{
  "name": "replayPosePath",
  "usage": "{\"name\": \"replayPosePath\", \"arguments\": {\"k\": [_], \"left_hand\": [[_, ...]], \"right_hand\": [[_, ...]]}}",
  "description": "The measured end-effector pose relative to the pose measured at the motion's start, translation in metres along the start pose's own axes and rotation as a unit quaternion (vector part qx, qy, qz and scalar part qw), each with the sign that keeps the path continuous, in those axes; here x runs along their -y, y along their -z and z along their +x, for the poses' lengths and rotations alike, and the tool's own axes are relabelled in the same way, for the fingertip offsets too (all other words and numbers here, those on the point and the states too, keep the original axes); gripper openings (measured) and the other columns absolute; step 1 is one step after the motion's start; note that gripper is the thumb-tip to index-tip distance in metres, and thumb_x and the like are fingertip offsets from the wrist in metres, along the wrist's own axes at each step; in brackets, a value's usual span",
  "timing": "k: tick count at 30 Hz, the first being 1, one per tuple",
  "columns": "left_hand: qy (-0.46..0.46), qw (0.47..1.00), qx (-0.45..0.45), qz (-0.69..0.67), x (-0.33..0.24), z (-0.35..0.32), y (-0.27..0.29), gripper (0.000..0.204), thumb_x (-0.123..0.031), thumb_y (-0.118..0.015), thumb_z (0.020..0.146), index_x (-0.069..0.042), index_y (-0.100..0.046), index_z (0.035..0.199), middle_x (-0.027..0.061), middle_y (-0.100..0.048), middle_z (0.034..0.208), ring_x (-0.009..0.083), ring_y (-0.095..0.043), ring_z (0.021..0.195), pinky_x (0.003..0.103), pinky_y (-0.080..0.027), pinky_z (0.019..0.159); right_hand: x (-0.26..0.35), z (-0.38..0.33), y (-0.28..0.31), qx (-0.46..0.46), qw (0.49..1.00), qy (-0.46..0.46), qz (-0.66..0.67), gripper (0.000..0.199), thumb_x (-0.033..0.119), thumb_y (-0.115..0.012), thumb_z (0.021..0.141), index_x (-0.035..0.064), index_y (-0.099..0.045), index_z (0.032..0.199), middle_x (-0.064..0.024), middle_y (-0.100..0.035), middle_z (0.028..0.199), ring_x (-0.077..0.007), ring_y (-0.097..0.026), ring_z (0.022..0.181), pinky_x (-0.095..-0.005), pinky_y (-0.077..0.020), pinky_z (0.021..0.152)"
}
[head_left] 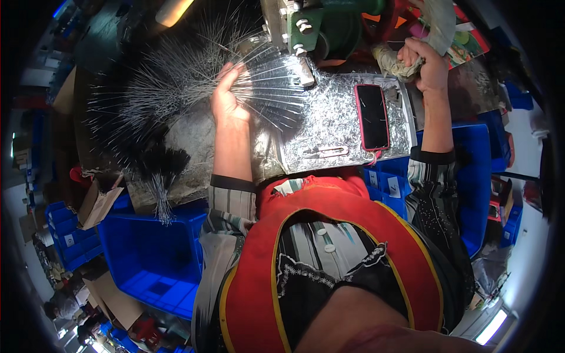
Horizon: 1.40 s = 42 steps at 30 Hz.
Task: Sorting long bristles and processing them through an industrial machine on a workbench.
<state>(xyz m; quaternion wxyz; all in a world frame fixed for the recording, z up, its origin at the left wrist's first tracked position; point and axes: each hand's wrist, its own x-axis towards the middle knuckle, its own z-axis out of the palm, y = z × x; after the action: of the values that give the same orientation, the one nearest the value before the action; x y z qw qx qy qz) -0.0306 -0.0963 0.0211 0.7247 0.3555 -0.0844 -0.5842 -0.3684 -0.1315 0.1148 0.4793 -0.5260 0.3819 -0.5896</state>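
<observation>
Thin metal wires (pixel 273 88) fan out to the right from my left hand (pixel 229 97), which is closed on them near the machine's foot. Some of its fingers are hidden behind the wires. A large spread pile of similar wires (pixel 159 88) lies just left of that hand. My right hand (pixel 428 63) is closed round a handle wrapped in pale cloth (pixel 401 63), at the upper right. A green machine (pixel 306 26) with bolts stands between the hands, and a small metal block (pixel 306 72) sits at its base beside the wire tips.
A phone in a red case (pixel 372 117) and a small cutter-like tool (pixel 326 152) lie on the shiny worktop (pixel 294 126). Another wire bundle (pixel 160 191) overhangs the front left edge. Blue bins (pixel 150 259) stand below, left and right.
</observation>
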Motion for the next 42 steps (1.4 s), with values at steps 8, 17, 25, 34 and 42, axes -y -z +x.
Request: {"name": "replayPosePath", "arguments": {"k": [8,17,25,34,42], "left_hand": [[-0.010,1.000,-0.019,-0.003,0.005,0.004,-0.004,0.032,0.007,-0.054,0.071,0.005,-0.050,0.103,0.0172,-0.060,0.090,0.0241,-0.060,0.083,0.034,-0.050,0.075],[-0.020,1.000,-0.013,-0.006,0.002,0.003,-0.005,0.033,0.008,-0.056,0.070,0.007,-0.049,0.102,0.0181,-0.060,0.088,0.0242,-0.060,0.081,0.034,-0.050,0.073],[0.090,0.986,0.053,0.127,-0.010,-0.003,0.000,0.029,-0.004,-0.061,0.074,0.003,-0.053,0.101,0.0142,-0.062,0.087,0.0195,-0.060,0.071,0.027,-0.050,0.064],[0.017,0.997,0.015,0.070,-0.007,0.002,0.003,0.026,0.005,-0.059,0.068,0.009,-0.056,0.094,0.0185,-0.060,0.087,0.0246,-0.061,0.074,0.032,-0.052,0.066],[0.018,0.997,0.016,0.076,-0.011,-0.001,0.008,0.031,0.003,-0.057,0.072,0.008,-0.050,0.101,0.0192,-0.060,0.089,0.0236,-0.060,0.080,0.029,-0.050,0.070]], "right_hand": [[0.032,0.009,0.000,-0.009,0.995,-0.087,-0.044,0.025,0.011,-0.059,0.069,0.0037,-0.047,0.048,-0.0066,-0.046,0.046,-0.0182,-0.051,0.047,-0.0296,-0.0423,0.051],[-0.047,-0.009,-0.005,-0.063,0.982,0.173,-0.031,0.010,0.000,-0.058,0.071,-0.0045,-0.052,0.077,-0.0080,-0.051,0.054,-0.0172,-0.053,0.048,-0.0305,-0.0475,0.055],[-0.001,-0.004,-0.008,-0.048,0.999,0.009,-0.023,0.020,0.007,-0.058,0.070,0.0011,-0.049,0.052,-0.0085,-0.047,0.047,-0.0188,-0.049,0.046,-0.0299,-0.0421,0.050],[0.011,-0.002,-0.008,-0.037,0.997,-0.041,-0.054,0.032,0.011,-0.053,0.075,0.0059,-0.040,0.047,-0.0066,-0.043,0.048,-0.0177,-0.046,0.053,-0.0291,-0.0397,0.061],[0.013,0.001,-0.011,-0.035,0.997,-0.040,-0.048,0.028,0.010,-0.057,0.072,0.0045,-0.044,0.048,-0.0071,-0.044,0.047,-0.0183,-0.048,0.048,-0.0294,-0.0409,0.055]]}}
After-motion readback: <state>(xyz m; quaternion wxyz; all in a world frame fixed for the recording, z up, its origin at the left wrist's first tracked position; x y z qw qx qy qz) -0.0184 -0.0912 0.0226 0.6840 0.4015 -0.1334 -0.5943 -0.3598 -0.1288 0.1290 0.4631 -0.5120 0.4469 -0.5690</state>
